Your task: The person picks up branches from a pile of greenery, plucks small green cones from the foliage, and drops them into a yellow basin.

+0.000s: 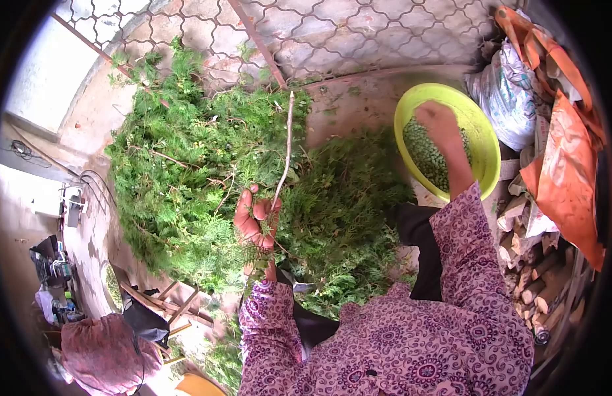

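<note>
My left hand is closed around a thin bare-stemmed branch, which points up and away, with some green leaves below the hand. Around and beyond that hand spreads a large heap of leafy green branches. On the right, my right hand reaches into a yellow-green basin, over many small green pieces lying in it. Its fingertips are partly hidden, and whether they hold anything does not show.
A metal lattice runs along the far side. To the right are a white sack, orange sheeting and stacked firewood. A dark red cloth and a black bag lie at lower left.
</note>
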